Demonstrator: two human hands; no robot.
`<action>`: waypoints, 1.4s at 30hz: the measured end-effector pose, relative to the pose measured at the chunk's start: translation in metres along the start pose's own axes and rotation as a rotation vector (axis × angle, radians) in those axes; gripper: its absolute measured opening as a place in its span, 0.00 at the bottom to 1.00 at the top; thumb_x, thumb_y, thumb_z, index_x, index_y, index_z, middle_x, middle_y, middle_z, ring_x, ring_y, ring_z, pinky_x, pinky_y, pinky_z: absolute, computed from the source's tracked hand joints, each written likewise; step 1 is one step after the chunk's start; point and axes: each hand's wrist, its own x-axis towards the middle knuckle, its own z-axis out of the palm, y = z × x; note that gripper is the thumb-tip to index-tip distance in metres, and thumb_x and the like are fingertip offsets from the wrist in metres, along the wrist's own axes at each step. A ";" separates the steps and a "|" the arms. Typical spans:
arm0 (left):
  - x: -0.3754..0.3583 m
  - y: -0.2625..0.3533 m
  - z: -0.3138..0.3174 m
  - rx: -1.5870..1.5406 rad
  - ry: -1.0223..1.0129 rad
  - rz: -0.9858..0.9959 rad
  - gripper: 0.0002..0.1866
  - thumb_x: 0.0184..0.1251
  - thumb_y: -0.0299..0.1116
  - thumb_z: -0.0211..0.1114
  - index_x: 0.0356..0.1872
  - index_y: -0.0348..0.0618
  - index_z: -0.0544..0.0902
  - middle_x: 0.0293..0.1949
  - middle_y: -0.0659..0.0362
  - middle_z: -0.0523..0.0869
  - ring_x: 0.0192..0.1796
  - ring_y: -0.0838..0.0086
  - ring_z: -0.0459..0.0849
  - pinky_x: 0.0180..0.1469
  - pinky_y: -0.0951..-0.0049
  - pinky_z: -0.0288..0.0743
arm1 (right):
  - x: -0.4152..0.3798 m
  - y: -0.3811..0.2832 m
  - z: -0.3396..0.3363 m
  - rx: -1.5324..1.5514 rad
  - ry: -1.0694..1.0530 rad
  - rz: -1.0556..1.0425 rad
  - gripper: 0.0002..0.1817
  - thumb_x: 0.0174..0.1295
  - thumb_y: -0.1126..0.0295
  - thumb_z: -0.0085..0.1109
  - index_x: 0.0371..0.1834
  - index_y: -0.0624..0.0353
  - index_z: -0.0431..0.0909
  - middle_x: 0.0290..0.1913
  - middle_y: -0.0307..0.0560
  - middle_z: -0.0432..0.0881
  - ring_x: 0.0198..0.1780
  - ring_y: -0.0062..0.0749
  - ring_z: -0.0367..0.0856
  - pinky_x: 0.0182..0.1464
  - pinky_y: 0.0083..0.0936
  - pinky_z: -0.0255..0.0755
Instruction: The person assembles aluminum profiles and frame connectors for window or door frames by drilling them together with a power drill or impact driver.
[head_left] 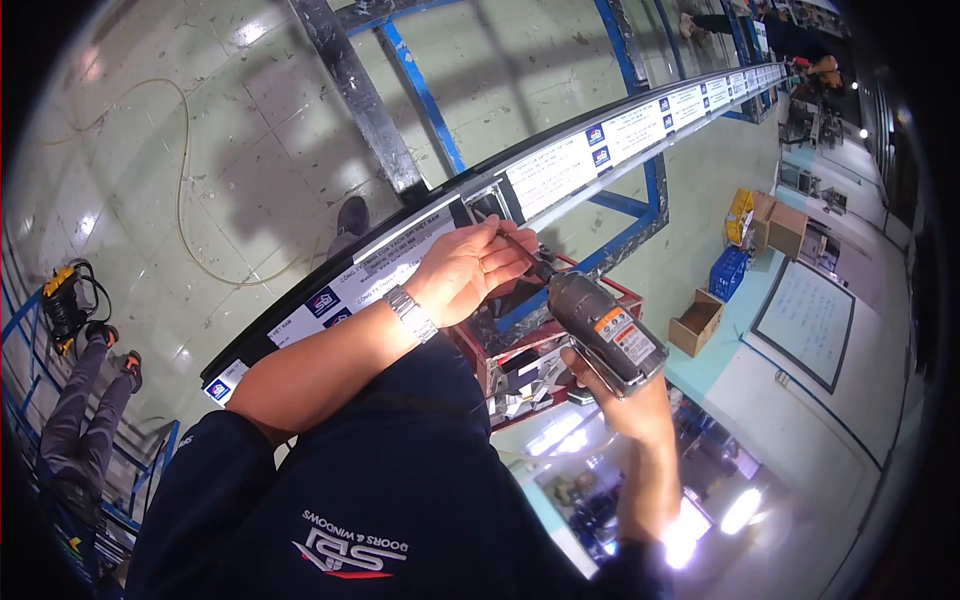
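Note:
My right hand (617, 395) is wrapped around the handle of a cordless drill (603, 335), which points up and left toward a long dark profile. A long thin bit (520, 250) runs from its chuck. My left hand (468, 262), with a watch on the wrist, is closed by the profile, its thumb and fingertips pinching near the end of the bit. Whether a screw is between the fingertips is hidden. Printed white film covers the profile (400, 255), and a cut-out with a metal part (493, 203) lies just beyond my left fingertips.
Blue and black stands (425, 95) carry the profile. Below it sits a red tray (497, 385) of metal pieces. Cardboard boxes (695, 323) and a blue crate (728, 272) stand right. A hose (183, 170) crosses the floor. Other people are at far left and top right.

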 end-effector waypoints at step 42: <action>-0.032 0.063 -0.028 1.828 0.301 0.746 0.16 0.72 0.22 0.62 0.58 0.34 0.84 0.56 0.43 0.88 0.56 0.50 0.88 0.58 0.59 0.84 | 0.082 -0.023 -0.031 -0.438 -0.262 -0.067 0.41 0.52 0.59 0.78 0.69 0.66 0.76 0.59 0.63 0.84 0.62 0.49 0.82 0.69 0.41 0.72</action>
